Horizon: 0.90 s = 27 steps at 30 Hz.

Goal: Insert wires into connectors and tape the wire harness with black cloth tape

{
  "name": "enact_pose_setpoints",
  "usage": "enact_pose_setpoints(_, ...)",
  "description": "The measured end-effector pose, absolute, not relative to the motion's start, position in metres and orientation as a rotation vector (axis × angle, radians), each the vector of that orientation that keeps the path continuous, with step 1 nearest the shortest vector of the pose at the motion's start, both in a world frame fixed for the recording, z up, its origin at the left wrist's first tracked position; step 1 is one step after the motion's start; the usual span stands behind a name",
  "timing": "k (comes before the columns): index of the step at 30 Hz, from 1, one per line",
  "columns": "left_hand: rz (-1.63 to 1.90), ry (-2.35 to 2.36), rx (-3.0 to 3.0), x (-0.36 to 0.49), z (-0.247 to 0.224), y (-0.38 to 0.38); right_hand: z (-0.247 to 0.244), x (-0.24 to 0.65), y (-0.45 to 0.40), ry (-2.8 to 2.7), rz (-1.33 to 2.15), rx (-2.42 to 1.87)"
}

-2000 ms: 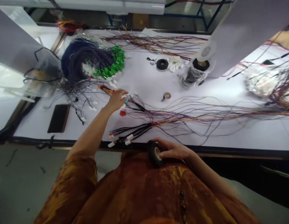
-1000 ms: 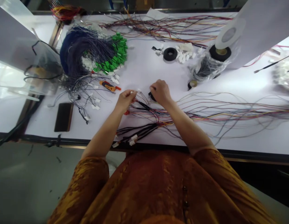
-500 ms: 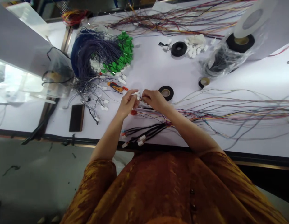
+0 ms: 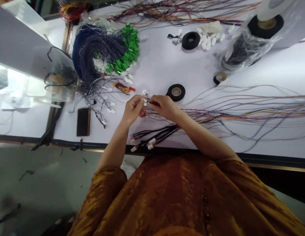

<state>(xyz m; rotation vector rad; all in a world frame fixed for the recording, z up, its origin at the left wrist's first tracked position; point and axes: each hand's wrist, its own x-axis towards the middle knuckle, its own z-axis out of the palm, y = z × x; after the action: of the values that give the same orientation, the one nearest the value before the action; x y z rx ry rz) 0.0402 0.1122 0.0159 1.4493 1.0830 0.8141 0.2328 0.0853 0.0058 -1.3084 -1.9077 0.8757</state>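
Note:
My left hand [image 4: 133,108] pinches a small white connector [image 4: 143,102] between thumb and fingers. Close on its right, my right hand [image 4: 163,105] has its fingers closed on thin wires that run into that connector. A second white connector [image 4: 145,92] stands out just above the fingertips. Below my left fingers a red connector [image 4: 142,115] shows in part. The long wire bundle [image 4: 216,114] passes beneath my right wrist to the right. Black-taped branches [image 4: 162,133] with white connectors at their ends lie nearer the table edge.
A black tape roll [image 4: 176,92] lies just beyond my right hand. An orange cutter [image 4: 121,87], green connectors [image 4: 129,49] on blue wires and a phone [image 4: 83,122] are to the left. Another tape roll [image 4: 191,40] and a plastic-wrapped stack [image 4: 243,52] stand farther back.
The whole view has shifted slightly. A white connector now shows above my fingertips, apart from the one pinched in my left hand. Both hands remain close together.

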Motion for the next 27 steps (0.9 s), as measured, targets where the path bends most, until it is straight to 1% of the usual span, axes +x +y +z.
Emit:
enact_pose_setpoints(3, 0.818, 1.069, 1.411, 0.038, 0.015, 0.109, -0.004, 0.235, 0.083, -1.938, 0.850, -1.224)
enact_pose_setpoints(7, 0.848, 1.053, 1.438, 0.038, 0.012, 0.101, -0.015, 0.239, 0.077, -1.929, 0.790, -1.262)
enact_pose_setpoints(13, 0.936, 1.105, 1.527, 0.036, 0.016, 0.091, -0.016, 0.237, 0.071, -1.940, 0.711, -1.261)
enact_pose_setpoints(19, 0.896, 0.967, 1.103, 0.047, 0.002, 0.087, -0.010, 0.233, 0.066, -1.900, 0.656, -1.290)
enact_pose_setpoints(21, 0.948, 0.990, 0.962, 0.057, -0.006, 0.084, -0.008, 0.231, 0.066, -1.910, 0.652, -1.310)
enact_pose_setpoints(27, 1.043, 1.167, 0.945, 0.071, -0.016, 0.081, -0.007, 0.229, 0.068, -1.942, 0.670, -1.421)
